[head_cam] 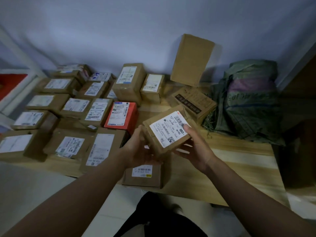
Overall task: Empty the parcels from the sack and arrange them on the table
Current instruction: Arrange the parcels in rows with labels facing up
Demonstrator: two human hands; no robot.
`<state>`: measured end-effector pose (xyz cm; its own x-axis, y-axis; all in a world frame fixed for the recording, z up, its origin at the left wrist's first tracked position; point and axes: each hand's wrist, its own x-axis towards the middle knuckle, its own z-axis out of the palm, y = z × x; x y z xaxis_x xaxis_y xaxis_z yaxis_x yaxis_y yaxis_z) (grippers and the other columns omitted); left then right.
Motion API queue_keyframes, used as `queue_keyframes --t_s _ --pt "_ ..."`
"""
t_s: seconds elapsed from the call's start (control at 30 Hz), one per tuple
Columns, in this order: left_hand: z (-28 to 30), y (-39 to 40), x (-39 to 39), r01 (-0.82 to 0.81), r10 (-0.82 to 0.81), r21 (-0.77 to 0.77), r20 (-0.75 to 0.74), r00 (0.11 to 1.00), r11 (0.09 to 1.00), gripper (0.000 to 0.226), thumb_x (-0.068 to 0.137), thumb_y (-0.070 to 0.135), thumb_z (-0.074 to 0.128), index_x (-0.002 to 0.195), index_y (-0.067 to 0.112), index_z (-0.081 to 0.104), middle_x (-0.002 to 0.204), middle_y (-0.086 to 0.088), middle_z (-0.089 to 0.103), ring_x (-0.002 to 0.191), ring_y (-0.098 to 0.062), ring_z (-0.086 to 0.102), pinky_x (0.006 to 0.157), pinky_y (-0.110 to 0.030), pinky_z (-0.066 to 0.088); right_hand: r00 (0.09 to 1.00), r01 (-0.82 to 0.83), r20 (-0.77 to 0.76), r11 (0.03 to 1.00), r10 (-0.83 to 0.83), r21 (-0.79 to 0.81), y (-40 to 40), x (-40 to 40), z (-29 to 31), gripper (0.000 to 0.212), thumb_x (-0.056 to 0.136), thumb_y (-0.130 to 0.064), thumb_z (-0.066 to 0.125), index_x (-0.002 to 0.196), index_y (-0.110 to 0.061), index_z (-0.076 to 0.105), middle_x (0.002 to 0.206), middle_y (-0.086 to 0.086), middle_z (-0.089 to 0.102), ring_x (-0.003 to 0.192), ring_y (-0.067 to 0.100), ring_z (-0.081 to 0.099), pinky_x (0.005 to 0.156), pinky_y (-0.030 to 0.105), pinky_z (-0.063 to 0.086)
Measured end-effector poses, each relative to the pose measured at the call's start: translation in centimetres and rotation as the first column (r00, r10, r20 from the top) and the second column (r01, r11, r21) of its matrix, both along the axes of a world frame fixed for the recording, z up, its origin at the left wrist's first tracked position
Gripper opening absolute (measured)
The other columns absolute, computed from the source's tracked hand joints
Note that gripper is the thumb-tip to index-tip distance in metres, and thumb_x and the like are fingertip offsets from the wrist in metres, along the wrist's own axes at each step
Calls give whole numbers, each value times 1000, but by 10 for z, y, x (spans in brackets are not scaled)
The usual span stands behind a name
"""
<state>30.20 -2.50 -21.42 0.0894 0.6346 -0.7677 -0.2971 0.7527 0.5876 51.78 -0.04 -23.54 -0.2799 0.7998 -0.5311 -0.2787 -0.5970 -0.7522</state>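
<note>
I hold a small brown cardboard parcel (166,130) with a white shipping label above the wooden table (239,161). My left hand (139,149) grips its left and under side; my right hand (195,147) grips its right side, thumb on the label. A green woven sack (248,101) lies slumped at the table's right back. Several labelled brown parcels (71,106) lie in rows on the left half, with a red box (122,115) among them.
A plain brown box (192,59) leans upright against the back wall. A dark printed box (194,101) lies by the sack. One small parcel (142,175) sits at the table's front edge under my hands. A dark cabinet (299,134) stands at right.
</note>
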Motion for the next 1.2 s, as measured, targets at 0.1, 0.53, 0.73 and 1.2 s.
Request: queue_keyframes --t_s 0.1,0.53,0.73,1.2 --pt "0 13 -13 -97 123 94 -322 939 991 64 94 64 39 124 12 62 112 -16 71 98 -33 70 86 -52 56 987 98 132 995 -92 -36 18 -15 -1 79 63 -61 81 128 -23 57 113 3 74 100 23 72 69 38 59" --pt "-7 61 -74 538 92 288 -928 360 792 52 93 26 62 141 22 45 149 -3 37 136 -19 35 106 -29 29 791 -146 596 989 139 -36 143 -115 10 56 88 -47 66 134 -21 50 136 5 56 122 32 53 100 57 45" --pt "-27 87 -87 758 32 193 -975 221 623 48 91 33 62 137 24 52 155 -2 33 142 -22 29 117 -46 26 762 -300 596 954 252 -20 130 -129 -9 36 99 -17 56 134 -21 53 115 0 63 109 26 61 94 50 52" --pt "-39 126 -55 800 10 25 -1000 24 600 36 89 43 59 121 27 61 133 1 49 126 -22 38 107 -39 28 -152 -312 983 938 108 -151 169 -3 -18 119 67 -65 77 155 -25 7 162 17 5 148 40 8 117 55 15"
